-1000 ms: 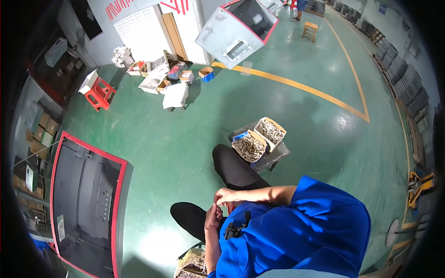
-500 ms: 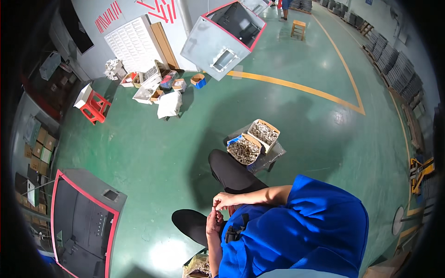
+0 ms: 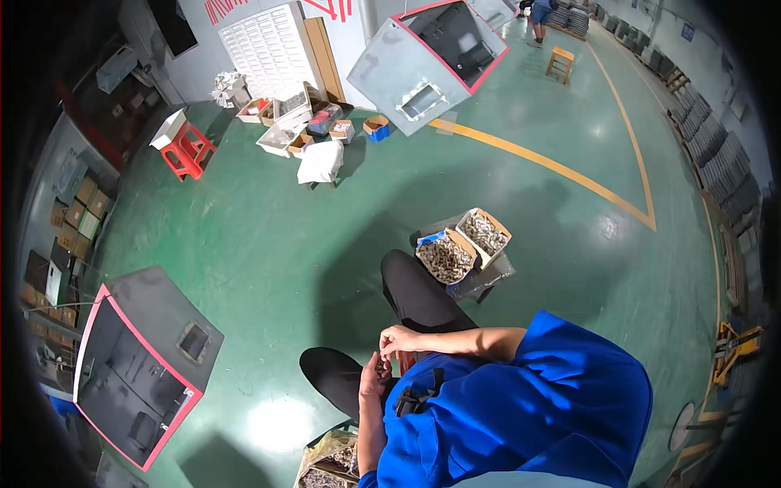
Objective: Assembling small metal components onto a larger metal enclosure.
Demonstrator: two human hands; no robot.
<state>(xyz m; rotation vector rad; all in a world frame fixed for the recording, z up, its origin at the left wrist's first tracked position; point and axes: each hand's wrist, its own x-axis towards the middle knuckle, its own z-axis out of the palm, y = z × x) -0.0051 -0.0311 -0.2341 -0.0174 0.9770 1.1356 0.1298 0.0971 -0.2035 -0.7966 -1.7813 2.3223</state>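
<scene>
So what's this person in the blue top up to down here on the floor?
A seated person in a blue top has both hands together at the lap: the left hand and the right hand hold some small dark parts, too small to identify. Two cardboard boxes of small metal pieces sit just ahead, and another box sits beside the person.

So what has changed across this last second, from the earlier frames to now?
Mostly the view: the head tipped, so the floor scene slid down and right in frame. The left hand and right hand stay together at the lap on something small and dark. The two cardboard boxes of small parts stay put.
</scene>
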